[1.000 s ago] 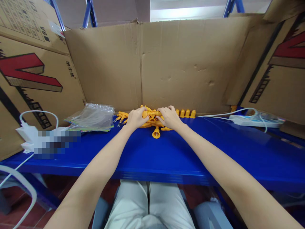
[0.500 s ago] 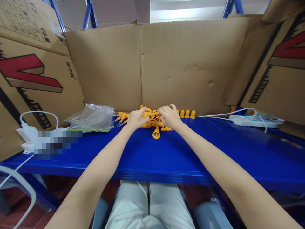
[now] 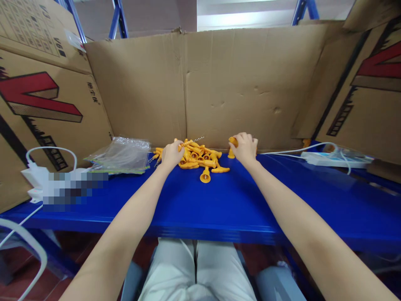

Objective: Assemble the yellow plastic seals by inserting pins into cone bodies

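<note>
My left hand (image 3: pixel 171 155) is closed around a yellow corkscrew (image 3: pixel 187 143) at the left side of a pile of yellow parts (image 3: pixel 202 159); its metal spiral points right, above the pile. Between the fingers of my right hand (image 3: pixel 246 147) is a yellow cup-shaped piece (image 3: pixel 233 141), right of the pile. Just below it stands another yellow cup (image 3: pixel 231 154), and my hand hides most of the row there. A bell-shaped piece (image 3: pixel 205 175) with metal inside lies in front of the pile, beside a curved yellow handle (image 3: pixel 221 169).
Clear plastic bags (image 3: pixel 127 152) lie on the blue table (image 3: pixel 206 209) to the left, near a white plug device (image 3: pixel 36 182). A white power strip (image 3: pixel 336 159) with cables sits at the right. Cardboard (image 3: pixel 244 83) walls the back and sides.
My right hand has moved right from the pile to the cup row, with a yellow cup in it. My left hand has shifted slightly left, and a corkscrew spiral now shows beyond it.
</note>
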Demonstrator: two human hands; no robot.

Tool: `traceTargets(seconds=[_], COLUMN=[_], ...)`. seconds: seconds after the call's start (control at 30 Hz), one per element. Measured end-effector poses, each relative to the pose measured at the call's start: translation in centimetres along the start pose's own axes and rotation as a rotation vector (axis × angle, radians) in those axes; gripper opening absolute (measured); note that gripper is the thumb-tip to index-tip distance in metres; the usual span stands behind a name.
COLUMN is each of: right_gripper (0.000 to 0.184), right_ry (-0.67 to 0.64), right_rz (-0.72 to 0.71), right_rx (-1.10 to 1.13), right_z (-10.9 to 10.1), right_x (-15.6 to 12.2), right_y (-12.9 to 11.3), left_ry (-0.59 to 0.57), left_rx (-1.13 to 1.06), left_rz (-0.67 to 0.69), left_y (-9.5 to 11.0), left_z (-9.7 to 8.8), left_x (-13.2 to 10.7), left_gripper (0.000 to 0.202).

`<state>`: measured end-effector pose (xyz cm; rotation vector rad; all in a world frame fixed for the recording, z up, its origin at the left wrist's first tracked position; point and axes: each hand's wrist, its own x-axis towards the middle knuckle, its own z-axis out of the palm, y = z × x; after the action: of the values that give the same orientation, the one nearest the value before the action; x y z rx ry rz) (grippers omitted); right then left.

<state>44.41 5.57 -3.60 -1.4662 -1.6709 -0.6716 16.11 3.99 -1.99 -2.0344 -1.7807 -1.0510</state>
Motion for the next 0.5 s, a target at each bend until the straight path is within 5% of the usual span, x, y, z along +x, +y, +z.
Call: traceTargets(seconds=[0.23, 0.5], right_gripper=[0.036, 0.039], right_ry=[-0.295, -0.446], right_rz=[0.547, 0.736], right_rx=[0.062, 0.269], right_z=[1.7, 2.7], right_x=[-1.4, -1.8], right_y=[5.4, 6.5], left_ry=[0.055, 0.01], left_rx=[-0.036, -0.067], left_rz=[-0.165, -0.276], left_y=[-3.5, -7.4], left_z=[0.0, 1.5], left_x=[0.8, 1.1], left_gripper=[0.036, 0.045])
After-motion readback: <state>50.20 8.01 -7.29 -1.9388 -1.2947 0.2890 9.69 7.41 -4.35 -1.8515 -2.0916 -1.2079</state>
